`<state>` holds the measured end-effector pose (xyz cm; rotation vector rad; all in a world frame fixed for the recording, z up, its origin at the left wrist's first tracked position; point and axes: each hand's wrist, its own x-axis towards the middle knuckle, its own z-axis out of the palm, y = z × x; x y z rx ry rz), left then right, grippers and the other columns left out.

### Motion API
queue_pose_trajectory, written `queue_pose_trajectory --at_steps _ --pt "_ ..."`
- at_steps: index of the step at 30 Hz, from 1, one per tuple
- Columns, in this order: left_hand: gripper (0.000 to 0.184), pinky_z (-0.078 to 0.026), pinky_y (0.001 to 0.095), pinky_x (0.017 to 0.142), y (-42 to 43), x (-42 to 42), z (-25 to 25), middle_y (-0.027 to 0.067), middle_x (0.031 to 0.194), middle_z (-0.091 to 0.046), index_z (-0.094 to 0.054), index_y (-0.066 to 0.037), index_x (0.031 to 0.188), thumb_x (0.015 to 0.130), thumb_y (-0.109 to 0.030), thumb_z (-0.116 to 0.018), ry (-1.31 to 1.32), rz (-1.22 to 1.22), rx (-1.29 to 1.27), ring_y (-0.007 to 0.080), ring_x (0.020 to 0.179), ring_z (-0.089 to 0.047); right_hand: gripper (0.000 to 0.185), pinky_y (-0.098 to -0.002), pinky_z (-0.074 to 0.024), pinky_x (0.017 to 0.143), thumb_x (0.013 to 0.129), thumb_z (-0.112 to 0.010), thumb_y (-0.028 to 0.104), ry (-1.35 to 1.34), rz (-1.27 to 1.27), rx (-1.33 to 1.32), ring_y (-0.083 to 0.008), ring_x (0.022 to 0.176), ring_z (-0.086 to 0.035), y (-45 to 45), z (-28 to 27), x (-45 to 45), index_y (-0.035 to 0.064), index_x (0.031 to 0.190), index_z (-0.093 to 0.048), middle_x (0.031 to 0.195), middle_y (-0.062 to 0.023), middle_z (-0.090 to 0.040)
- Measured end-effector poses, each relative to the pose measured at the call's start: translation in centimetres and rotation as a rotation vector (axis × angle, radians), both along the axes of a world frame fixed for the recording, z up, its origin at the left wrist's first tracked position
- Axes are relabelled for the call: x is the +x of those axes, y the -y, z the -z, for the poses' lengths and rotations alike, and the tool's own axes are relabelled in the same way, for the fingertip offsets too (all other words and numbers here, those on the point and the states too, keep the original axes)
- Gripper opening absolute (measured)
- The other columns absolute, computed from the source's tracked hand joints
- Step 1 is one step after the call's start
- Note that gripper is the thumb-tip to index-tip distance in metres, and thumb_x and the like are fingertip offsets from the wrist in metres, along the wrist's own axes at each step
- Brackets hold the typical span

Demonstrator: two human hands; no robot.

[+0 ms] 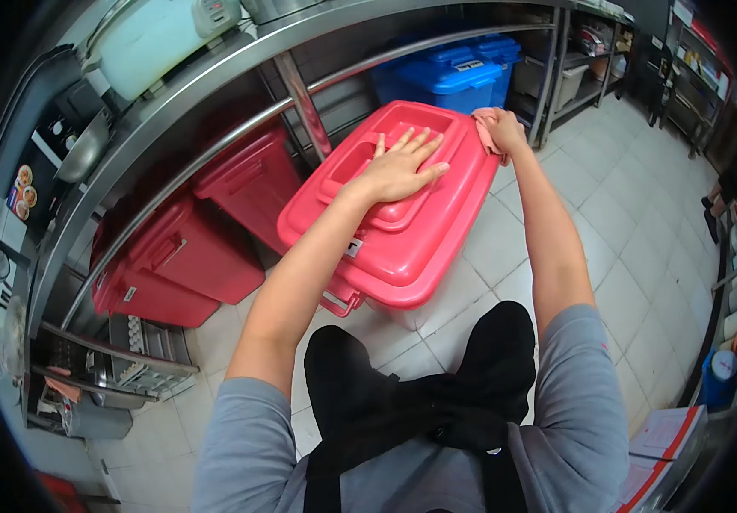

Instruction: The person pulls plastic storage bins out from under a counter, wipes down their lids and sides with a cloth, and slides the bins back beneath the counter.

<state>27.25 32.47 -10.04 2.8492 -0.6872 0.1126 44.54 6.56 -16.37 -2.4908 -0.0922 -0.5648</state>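
Note:
In front of my knees stands a large red lidded bin (385, 256), its raised lid panel facing up. My left hand (398, 171) lies flat on that panel with the fingers spread, holding nothing. At the far right corner of the lid, my right hand (508, 132) is closed round a pinkish cloth (486, 128), which touches the lid's edge and hangs partly over it. A handle (340, 302) sticks out at the near left end of the bin.
Under the steel counter (176, 90) stand more red bins (176, 256) at left and a blue bin (445, 81) behind. A metal rail (189, 201) runs along it. Steel shelving (586, 77) stands at far right. Pale tiles (608, 231) cover the floor. A person's foot (710, 218) shows at right.

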Motion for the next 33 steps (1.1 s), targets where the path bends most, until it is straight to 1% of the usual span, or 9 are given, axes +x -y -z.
queue_pose_trajectory --at_steps 1,6,8,9,12,17,20,24,33 --pt "0.071 -0.004 0.0601 0.117 -0.5 -0.5 0.0 0.0128 0.161 -0.02 -0.026 -0.023 0.154 0.096 -0.06 -0.04 0.046 0.058 -0.155 0.0339 0.149 -0.015 0.044 -0.0446 -0.0529 0.089 0.092 -0.049 0.047 -0.057 0.056 -0.006 -0.0414 0.102 -0.065 0.1 0.3 1.1 0.0207 0.126 -0.061 0.108 -0.0189 -0.069" --pt "0.048 -0.023 0.0387 0.116 -4.9 -8.5 2.1 0.017 0.15 -0.037 -0.04 0.002 0.143 0.099 -0.014 -0.05 0.745 -0.242 -0.893 0.0296 0.138 -0.037 0.049 -0.0442 -0.0537 0.086 0.092 -0.052 0.047 -0.252 -0.135 0.274 -0.0383 0.103 -0.066 3.1 3.1 6.3 0.0114 0.125 -0.061 0.109 -0.0212 -0.068" --pt "0.07 -0.017 0.0404 0.118 -4.0 -13.0 5.4 0.0227 0.154 -0.024 -0.017 0.003 0.151 0.098 -0.021 -0.055 0.646 -0.728 -0.944 0.0329 0.144 -0.024 0.056 -0.0424 -0.0534 0.085 0.089 -0.057 0.05 -0.164 -0.17 0.326 -0.0361 0.103 -0.067 3.3 4.7 7.9 0.0069 0.125 -0.06 0.111 -0.0222 -0.068" --pt "0.081 -0.012 0.0418 0.119 -3.9 -13.5 7.9 0.026 0.157 -0.017 -0.006 0.003 0.153 0.097 -0.026 -0.057 0.531 -0.656 -1.024 0.0361 0.147 -0.015 0.061 -0.0417 -0.0526 0.085 0.086 -0.062 0.053 -0.21 -0.215 0.419 -0.036 0.103 -0.066 3.1 3.6 6.5 0.0047 0.124 -0.06 0.114 -0.0226 -0.067" --pt "0.086 -0.007 0.0443 0.119 -0.2 -15.0 7.0 0.0286 0.159 -0.009 0.001 0.003 0.153 0.098 -0.028 -0.057 0.387 -0.732 -0.616 0.0392 0.149 -0.008 0.039 -0.0354 -0.0516 0.082 0.091 -0.064 0.042 -0.305 -0.131 0.439 -0.0207 0.095 -0.065 3.1 3.6 6.9 0.0107 0.115 -0.067 0.103 -0.0105 -0.069" --pt "0.102 0.0 0.0545 0.118 1.7 -15.4 6.1 0.033 0.157 -0.002 0.006 0.008 0.15 0.091 -0.037 -0.065 0.323 -0.488 -1.156 0.0475 0.147 -0.003 0.036 -0.0354 -0.0537 0.063 0.093 -0.063 0.041 -0.308 -0.232 0.69 -0.0191 0.087 -0.065 1.9 2.7 4.6 0.0156 0.119 -0.065 0.109 -0.0086 -0.067" --pt "0.104 -0.003 0.0547 0.118 2.2 -15.0 6.5 0.0315 0.158 -0.002 0.006 0.007 0.151 0.09 -0.036 -0.067 0.449 -0.631 -0.771 0.0482 0.146 -0.006 0.035 -0.0338 -0.0534 0.061 0.094 -0.06 0.042 -0.526 -0.105 0.678 -0.018 0.091 -0.064 1.2 -0.6 1.0 0.0182 0.119 -0.065 0.109 -0.0072 -0.067" --pt "0.107 -0.007 0.052 0.119 1.7 -14.4 6.8 0.0305 0.158 -0.003 0.007 0.005 0.152 0.087 -0.034 -0.07 0.518 -0.643 -0.608 0.0463 0.146 -0.01 0.032 -0.0367 -0.0506 0.047 0.094 -0.059 0.036 -0.335 -0.266 0.743 -0.0196 0.062 -0.064 3.1 4.9 6.6 0.0124 0.113 -0.068 0.092 -0.0111 -0.07" --pt "0.123 -0.027 0.0441 0.116 -5.2 -13.6 5.7 0.0334 0.155 -0.015 0.017 -0.015 0.154 0.079 -0.032 -0.079 0.293 -0.36 -0.727 0.0411 0.144 -0.025 0.029 -0.0259 -0.0506 0.065 0.099 -0.053 0.027 -0.117 -0.145 0.81 -0.0124 0.075 -0.064 7.3 3.5 -9.9 0.0098 0.119 -0.066 0.089 -0.0043 -0.069"
